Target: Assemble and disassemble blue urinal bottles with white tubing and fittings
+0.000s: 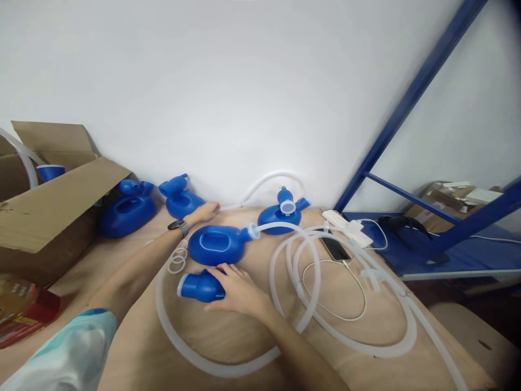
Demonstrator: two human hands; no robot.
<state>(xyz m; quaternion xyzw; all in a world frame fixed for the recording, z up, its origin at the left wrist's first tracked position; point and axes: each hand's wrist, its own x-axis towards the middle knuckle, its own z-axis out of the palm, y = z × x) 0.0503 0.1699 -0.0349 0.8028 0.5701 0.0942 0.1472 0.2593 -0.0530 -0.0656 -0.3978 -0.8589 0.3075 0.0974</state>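
Observation:
My left hand [203, 213] reaches to the back of the table, against the right end of a blue urinal bottle [183, 204]. Its fingers are mostly hidden, and a pale tube's end lies close by. My right hand [238, 290] is closed around the narrow end of a blue urinal funnel [199, 286] with a white rim, which lies on its side. Just behind this funnel rests another blue urinal bottle [222, 255], a clear tube [313, 250] fitted to its white-collared neck. Several white rings [177, 260] lie left of it.
At left stand a cardboard box [61, 201], a blue bottle [128, 214] and a red package [28, 309]. A bottle with a funnel [279, 220] is at the back. Coiled tubing, a phone [336, 247] and a power strip [350, 228] lie right, beside a blue metal frame [407, 108].

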